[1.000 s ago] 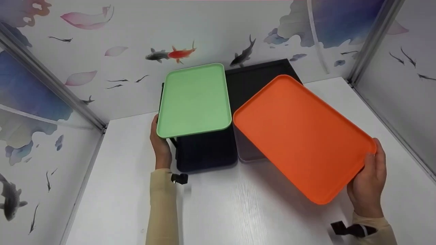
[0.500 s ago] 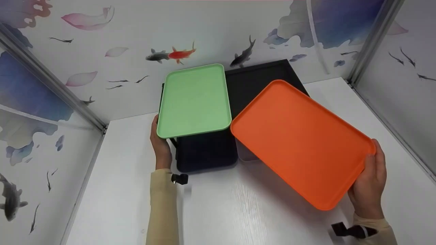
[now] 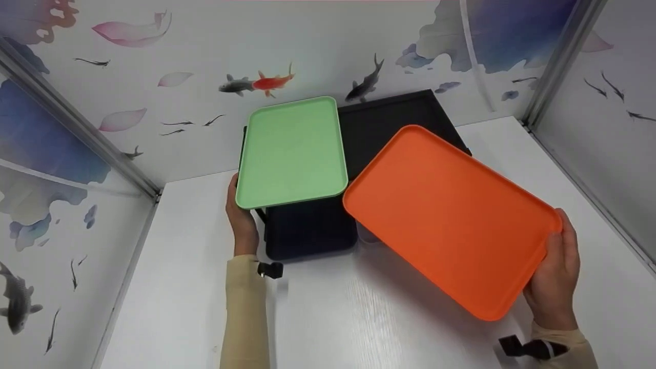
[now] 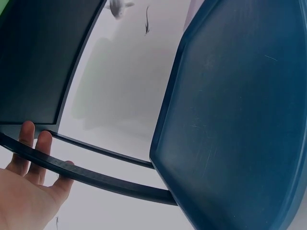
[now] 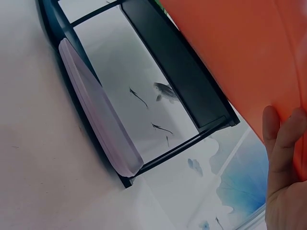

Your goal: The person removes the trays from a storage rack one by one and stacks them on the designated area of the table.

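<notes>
My right hand (image 3: 556,279) grips an orange tray (image 3: 451,220) by its near right corner, holding it raised and tilted in front of a black two-tier rack (image 3: 389,123). The tray's far left corner overlaps the edge of a green tray (image 3: 292,154) on the rack's upper tier. At the rack's left side, my left hand (image 3: 242,220) is partly hidden by the green tray; the left wrist view shows its fingers (image 4: 44,141) round the curved side bar (image 4: 110,184). On the lower tier sit a dark blue tray (image 3: 310,233) and a greyish-purple tray (image 5: 98,110).
The rack stands on a white table (image 3: 328,318) against the back wall (image 3: 205,46), which is printed with fish and petals. Side panels (image 3: 51,230) with metal corner posts (image 3: 566,61) close in the left and right.
The orange tray has shifted a little left and toward me in my right hand, covering more of the purple tray and uncovering more of the rack's top. The left hand stays put.
</notes>
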The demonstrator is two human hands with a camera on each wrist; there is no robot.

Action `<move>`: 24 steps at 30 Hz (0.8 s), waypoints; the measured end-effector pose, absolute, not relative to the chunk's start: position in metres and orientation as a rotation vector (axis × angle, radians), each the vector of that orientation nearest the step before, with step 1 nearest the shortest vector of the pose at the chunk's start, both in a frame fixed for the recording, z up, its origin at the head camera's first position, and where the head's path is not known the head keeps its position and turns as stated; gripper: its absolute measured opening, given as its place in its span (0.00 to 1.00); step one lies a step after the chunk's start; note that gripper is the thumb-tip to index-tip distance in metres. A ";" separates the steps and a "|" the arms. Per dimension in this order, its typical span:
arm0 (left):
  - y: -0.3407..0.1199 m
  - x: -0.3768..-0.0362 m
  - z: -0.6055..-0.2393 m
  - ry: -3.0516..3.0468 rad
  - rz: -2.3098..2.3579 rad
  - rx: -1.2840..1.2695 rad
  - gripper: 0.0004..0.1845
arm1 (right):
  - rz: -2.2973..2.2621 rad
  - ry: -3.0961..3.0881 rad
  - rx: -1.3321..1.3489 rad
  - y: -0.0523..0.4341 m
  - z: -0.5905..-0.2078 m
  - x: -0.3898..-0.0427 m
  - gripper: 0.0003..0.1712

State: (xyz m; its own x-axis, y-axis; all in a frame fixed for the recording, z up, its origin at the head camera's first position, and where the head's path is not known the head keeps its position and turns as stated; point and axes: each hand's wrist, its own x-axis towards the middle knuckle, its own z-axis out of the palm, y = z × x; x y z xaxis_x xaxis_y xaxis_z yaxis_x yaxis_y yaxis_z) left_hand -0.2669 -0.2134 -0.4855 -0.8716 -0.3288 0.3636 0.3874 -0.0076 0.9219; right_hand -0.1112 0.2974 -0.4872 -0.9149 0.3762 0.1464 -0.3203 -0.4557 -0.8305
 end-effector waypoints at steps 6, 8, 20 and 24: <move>-0.214 -0.266 -0.486 -1.795 -1.923 -0.035 0.27 | 2.366 -1.396 -0.072 0.297 -0.487 -0.110 0.31; -0.214 -0.266 -0.486 -1.793 -1.923 -0.038 0.27 | 2.358 -1.415 -0.078 0.297 -0.488 -0.110 0.31; -0.215 -0.267 -0.485 -1.793 -1.943 -0.069 0.27 | 2.344 -1.456 -0.106 0.296 -0.489 -0.109 0.31; -0.214 -0.267 -0.484 -1.803 -1.923 -0.076 0.26 | 2.344 -1.508 -0.114 0.297 -0.488 -0.108 0.32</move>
